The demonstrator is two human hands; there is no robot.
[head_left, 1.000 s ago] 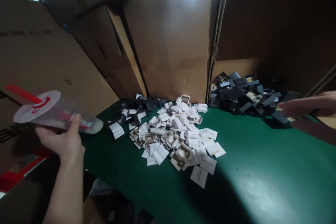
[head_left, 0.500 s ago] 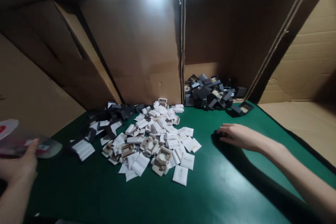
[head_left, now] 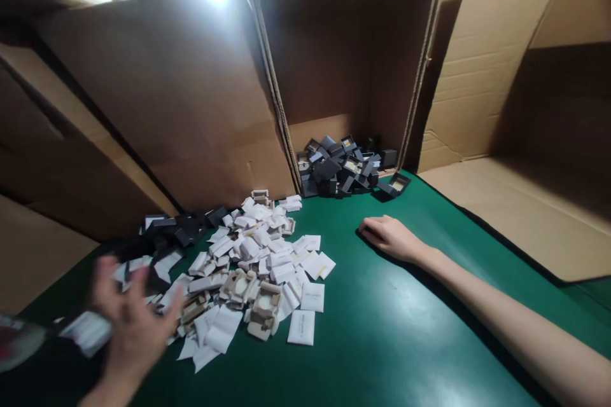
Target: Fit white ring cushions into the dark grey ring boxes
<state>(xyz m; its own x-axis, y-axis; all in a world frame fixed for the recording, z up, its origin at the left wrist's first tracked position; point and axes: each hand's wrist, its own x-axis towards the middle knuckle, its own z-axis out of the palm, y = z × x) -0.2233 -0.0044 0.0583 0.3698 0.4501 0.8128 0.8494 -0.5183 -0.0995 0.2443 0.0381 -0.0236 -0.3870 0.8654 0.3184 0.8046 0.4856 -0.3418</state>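
My left hand point(head_left: 136, 321) is raised over the lower left of the green table, fingers spread and slightly blurred, holding nothing. To its left, at the frame's edge, lies part of a clear plastic container point(head_left: 21, 343) with reddish marks. A crumpled white piece point(head_left: 88, 332) shows just beside the hand. Behind and to the right of that hand spreads a pile of white paper packets and small opened cartons point(head_left: 258, 248). My right hand point(head_left: 386, 235) rests on the table right of the pile, fingers curled closed; whatever is under them, if anything, is hidden.
Dark small boxes point(head_left: 165, 232) are heaped at the back left. More dark boxes point(head_left: 337, 168) fill the mouth of an open cardboard carton point(head_left: 344, 44). One open dark box point(head_left: 396, 184) sits by its right corner. Tall cardboard walls point(head_left: 191, 95) enclose the green table point(head_left: 382, 318).
My left hand has let go of the clear plastic container and moved right, fingers spreading. The view has turned right. My right hand stays on the table, still curled.
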